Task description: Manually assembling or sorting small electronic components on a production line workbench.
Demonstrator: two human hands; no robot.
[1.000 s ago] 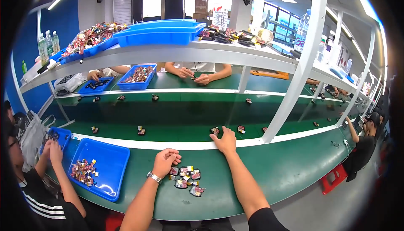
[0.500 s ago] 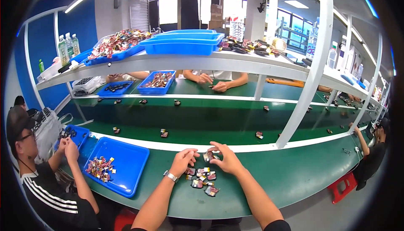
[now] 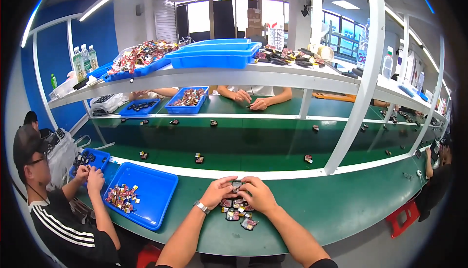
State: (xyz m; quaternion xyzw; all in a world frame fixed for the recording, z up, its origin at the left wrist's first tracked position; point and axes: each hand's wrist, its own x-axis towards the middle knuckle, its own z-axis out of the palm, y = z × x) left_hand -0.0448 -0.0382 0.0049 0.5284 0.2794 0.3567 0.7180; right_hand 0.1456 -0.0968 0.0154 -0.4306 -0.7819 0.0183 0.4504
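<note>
I have both hands close together over the green worktop, just this side of the white rail. My left hand and right hand meet at a small dark-rimmed electronic part, held up between the fingertips of both. The fingers are bent in and narrow around it; from my view they hide much of its surface, so I cannot make out its details. A watch with a metallic look sits on the left wrist.

Just below the hands I see a cluster of similar electronic parts, red and pale with yellow bits, crowded close together and partly covered by the right hand. One more part lies at the near edge of that cluster.

To my left, a large blue tray rests on the worktop, with a heap of small red, white and yellow pieces towards its left side. Beyond it a co-worker in a black top with white stripes has both hands raised near a smaller blue tray of dark pieces. Past the rail, a few scattered parts lie well apart on the green lane.
</note>
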